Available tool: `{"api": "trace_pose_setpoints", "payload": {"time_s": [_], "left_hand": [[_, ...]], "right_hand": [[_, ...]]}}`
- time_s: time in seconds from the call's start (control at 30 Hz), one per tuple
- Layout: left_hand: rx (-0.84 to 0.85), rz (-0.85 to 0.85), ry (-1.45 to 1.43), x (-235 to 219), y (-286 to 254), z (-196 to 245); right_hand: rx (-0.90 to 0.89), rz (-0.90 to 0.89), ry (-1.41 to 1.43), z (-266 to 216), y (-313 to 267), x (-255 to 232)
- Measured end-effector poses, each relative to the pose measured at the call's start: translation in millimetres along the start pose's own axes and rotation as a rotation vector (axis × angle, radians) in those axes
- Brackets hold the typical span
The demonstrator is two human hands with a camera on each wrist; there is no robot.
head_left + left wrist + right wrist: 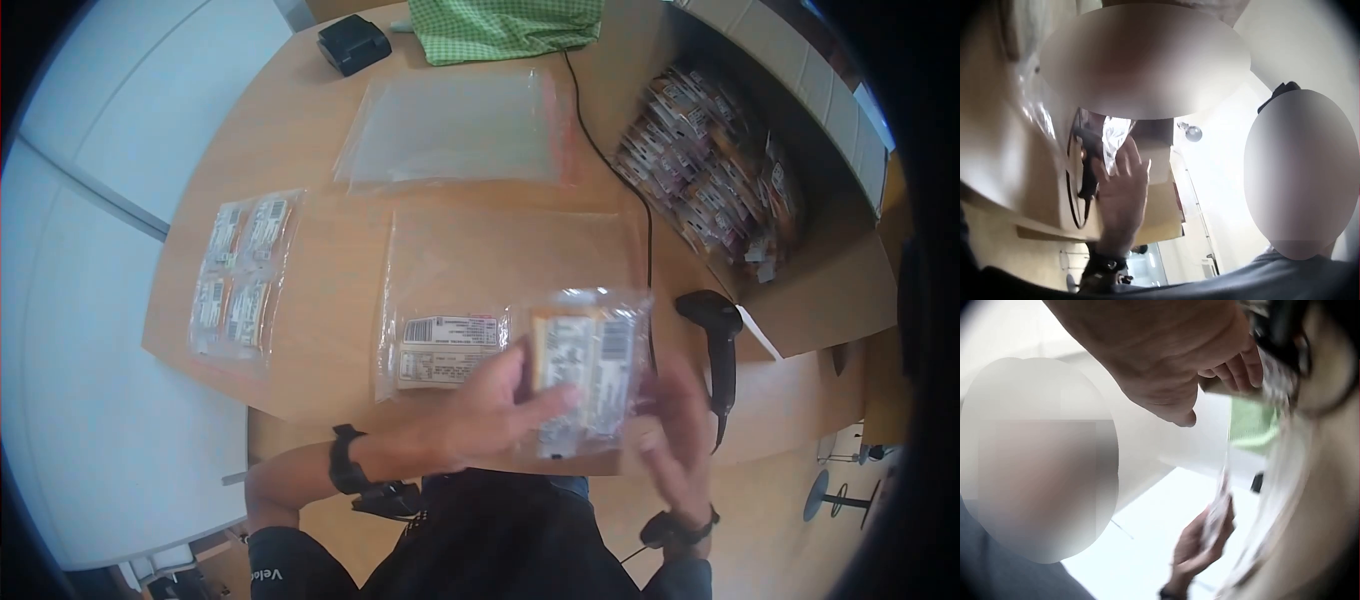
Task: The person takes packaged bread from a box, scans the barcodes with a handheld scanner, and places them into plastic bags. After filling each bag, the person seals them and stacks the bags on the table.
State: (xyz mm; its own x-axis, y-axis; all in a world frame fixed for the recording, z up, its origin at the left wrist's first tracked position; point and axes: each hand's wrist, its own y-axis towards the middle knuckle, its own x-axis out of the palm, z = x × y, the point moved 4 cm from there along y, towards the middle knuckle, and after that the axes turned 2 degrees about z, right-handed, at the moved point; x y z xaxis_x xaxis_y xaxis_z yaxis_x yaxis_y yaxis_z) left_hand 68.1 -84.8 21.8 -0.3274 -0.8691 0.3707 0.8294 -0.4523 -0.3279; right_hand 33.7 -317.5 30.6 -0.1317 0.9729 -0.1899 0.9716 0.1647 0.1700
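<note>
My left hand (490, 405) grips a clear plastic packet (590, 375) above the table's front edge, thumb across its front. Two barcoded white labels and an orange strip show through the film. Just right of the packet is my right hand (675, 430), blurred, with nothing in its grasp; its fingers (1244, 365) look loosely extended in the right wrist view. Beneath the left hand lies a large clear bag (510, 250) with labelled packets (450, 335) in its lower left part, partly covered by that hand.
At left lies a filled clear bag (245, 275) with several packets. Flat clear bags (450, 125) are stacked at the back, near a green checked cloth (505, 28) and a black device (353, 44). A cardboard box (840, 290) of packets and a corded handheld scanner (718, 340) stand right.
</note>
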Motion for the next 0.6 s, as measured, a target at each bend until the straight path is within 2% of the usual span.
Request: {"api": "trace_pose_setpoints", "payload": {"time_s": [0.03,0.07,0.1,0.17,0.23,0.27,0.3,0.33,0.37,0.43,0.5,0.53,0.6], "left_hand": [[0.024,-0.043,0.012,8.5,0.7,-1.9],[0.053,-0.062,0.022,12.0,2.5,-4.1],[0.062,-0.062,0.024,11.8,4.5,-4.3],[0.139,-0.028,0.051,8.5,6.3,-2.7],[0.143,-0.037,0.093,6.5,2.9,-9.3],[0.140,-0.051,0.138,5.7,0.0,-14.3],[0.147,-0.032,0.138,4.9,-1.2,-22.3],[0.243,0.002,0.174,5.8,-1.9,-26.5],[0.336,0.035,0.212,3.5,-4.1,-29.3],[0.256,0.038,0.204,1.2,-15.7,-21.5],[0.094,0.011,0.519,-2.0,-20.7,-17.4],[0.095,-0.002,0.510,-2.3,-23.5,-12.7],[0.225,-0.022,0.779,-0.3,-27.3,-2.9]], "right_hand": [[0.039,-0.132,0.043,2.3,0.3,16.7],[0.032,-0.132,0.040,5.4,-1.2,22.9],[0.191,-0.145,0.172,14.9,-5.8,29.3],[0.346,-0.169,0.302,20.4,-8.2,37.4],[0.403,-0.094,0.364,21.4,-6.7,40.1],[0.401,-0.109,0.366,21.2,-6.2,43.9],[0.327,-0.068,0.329,19.6,-3.8,45.8],[0.251,-0.031,0.296,17.7,0.0,47.6],[0.247,-0.053,0.302,16.8,2.8,50.8],[0.253,-0.057,0.311,14.6,0.3,51.7],[0.252,-0.038,0.329,20.0,-6.7,47.8],[0.230,0.010,0.331,23.9,-11.4,41.3],[0.199,0.115,0.302,26.9,-16.7,27.6]]}}
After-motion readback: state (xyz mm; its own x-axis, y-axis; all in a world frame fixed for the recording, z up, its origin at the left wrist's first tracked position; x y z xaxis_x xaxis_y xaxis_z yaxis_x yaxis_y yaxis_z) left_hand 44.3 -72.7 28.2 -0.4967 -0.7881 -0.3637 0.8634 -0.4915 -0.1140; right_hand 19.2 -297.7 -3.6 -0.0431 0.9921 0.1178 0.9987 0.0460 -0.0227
